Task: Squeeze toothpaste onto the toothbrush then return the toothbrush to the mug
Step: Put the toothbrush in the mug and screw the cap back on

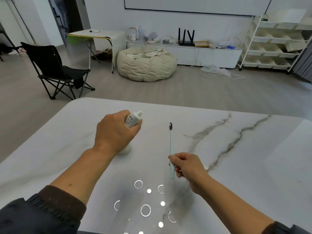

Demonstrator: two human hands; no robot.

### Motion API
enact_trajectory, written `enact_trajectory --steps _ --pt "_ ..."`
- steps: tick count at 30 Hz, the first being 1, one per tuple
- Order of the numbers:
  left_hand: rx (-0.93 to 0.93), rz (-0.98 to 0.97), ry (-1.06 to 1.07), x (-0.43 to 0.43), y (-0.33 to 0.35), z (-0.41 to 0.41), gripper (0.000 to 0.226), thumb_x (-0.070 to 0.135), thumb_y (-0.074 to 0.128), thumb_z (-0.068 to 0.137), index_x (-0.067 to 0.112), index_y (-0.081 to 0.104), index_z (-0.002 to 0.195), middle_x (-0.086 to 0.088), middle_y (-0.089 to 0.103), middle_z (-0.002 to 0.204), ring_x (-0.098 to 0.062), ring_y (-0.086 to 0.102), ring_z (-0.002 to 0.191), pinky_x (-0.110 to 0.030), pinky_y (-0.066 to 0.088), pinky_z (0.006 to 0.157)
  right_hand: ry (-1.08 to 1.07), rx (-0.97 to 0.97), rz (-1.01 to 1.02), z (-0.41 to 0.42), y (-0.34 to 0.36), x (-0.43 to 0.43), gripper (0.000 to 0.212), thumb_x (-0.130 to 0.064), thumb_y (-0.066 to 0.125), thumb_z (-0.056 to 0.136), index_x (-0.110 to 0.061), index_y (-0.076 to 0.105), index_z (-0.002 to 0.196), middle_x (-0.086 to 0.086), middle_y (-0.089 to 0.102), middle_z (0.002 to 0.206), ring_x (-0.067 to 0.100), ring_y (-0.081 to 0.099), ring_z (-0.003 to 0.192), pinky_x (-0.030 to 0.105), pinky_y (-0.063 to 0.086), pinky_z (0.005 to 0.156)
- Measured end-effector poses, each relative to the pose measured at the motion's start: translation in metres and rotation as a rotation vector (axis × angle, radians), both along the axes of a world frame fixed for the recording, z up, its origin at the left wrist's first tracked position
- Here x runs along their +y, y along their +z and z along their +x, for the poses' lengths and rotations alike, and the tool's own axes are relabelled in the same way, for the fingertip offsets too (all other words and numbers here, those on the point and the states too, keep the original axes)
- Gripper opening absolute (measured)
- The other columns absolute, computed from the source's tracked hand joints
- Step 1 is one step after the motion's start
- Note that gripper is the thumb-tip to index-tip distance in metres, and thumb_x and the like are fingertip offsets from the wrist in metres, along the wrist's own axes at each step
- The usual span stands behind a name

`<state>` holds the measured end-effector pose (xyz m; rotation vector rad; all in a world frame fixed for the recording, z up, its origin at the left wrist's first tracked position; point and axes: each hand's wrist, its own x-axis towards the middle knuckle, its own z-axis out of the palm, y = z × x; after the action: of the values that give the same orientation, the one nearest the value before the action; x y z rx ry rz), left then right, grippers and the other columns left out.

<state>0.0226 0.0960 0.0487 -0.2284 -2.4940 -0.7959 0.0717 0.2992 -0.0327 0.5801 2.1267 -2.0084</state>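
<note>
toothpaste is not yet reaching the bristles from what i am seeing. going by size, the white marble-veined table (219, 174) is lying glossy under everything. my left hand (114, 132) is closing around the small white toothpaste tube (133, 119), its threaded nozzle uncapped; something white, perhaps the mug, is hiding beneath that hand. my right hand (187, 168) is pinching the slim pale-blue toothbrush with dark bristles (171, 146), held upright, well apart from the tube. next, i judge, nozzle and bristles need bringing together.
</note>
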Motion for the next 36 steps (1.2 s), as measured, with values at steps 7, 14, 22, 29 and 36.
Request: enact_trajectory --steps 7,14,22,29,36 --pt "0.028 0.059 0.151 -0.05 0.006 0.009 0.047 0.041 0.064 0.077 0.021 0.031 0.049 0.003 0.036 0.044 -0.017 0.033 0.043 -0.027 0.024 0.042 0.048 0.178 -0.104 -0.062 0.037 -0.086 0.014 -0.006 0.06 0.085 -0.002 0.058 0.098 0.01 0.066 0.074 0.007 0.063 0.044 0.018 0.052 0.044" --pt "0.005 0.09 0.178 -0.08 0.002 0.01 0.044 0.044 0.063 0.075 0.024 0.033 0.05 0.005 0.038 0.044 -0.015 0.034 0.041 -0.023 0.024 0.043 -0.007 0.269 0.15 -0.12 0.044 -0.138 0.026 -0.021 0.049 0.094 -0.001 0.064 0.089 0.015 0.071 0.084 0.027 0.07 0.069 0.044 0.058 0.075" --pt "-0.021 0.123 0.189 -0.09 -0.003 0.007 0.044 0.048 0.061 0.074 0.025 0.033 0.05 0.006 0.038 0.045 -0.015 0.035 0.041 -0.022 0.024 0.043 -0.025 0.155 0.405 -0.137 0.009 -0.152 0.018 -0.024 0.067 0.084 -0.006 0.072 0.082 0.011 0.075 0.088 0.021 0.061 0.07 0.03 0.048 0.066" --pt "-0.047 0.105 0.183 -0.083 -0.004 0.004 0.045 0.046 0.064 0.074 0.025 0.032 0.051 0.007 0.038 0.046 -0.015 0.035 0.041 -0.023 0.023 0.042 -0.046 -0.042 0.426 -0.141 -0.008 -0.152 0.027 -0.033 0.075 0.074 -0.013 0.07 0.092 0.005 0.072 0.1 0.028 0.064 0.097 0.041 0.052 0.09" --pt "-0.051 0.077 0.131 -0.067 -0.006 0.005 0.045 0.046 0.064 0.073 0.026 0.031 0.051 0.008 0.038 0.046 -0.013 0.034 0.04 -0.022 0.021 0.043 -0.049 -0.024 0.448 -0.135 -0.004 -0.145 0.017 -0.029 0.075 0.074 -0.023 0.059 0.071 0.004 0.07 0.104 0.027 0.064 0.098 0.04 0.051 0.091"
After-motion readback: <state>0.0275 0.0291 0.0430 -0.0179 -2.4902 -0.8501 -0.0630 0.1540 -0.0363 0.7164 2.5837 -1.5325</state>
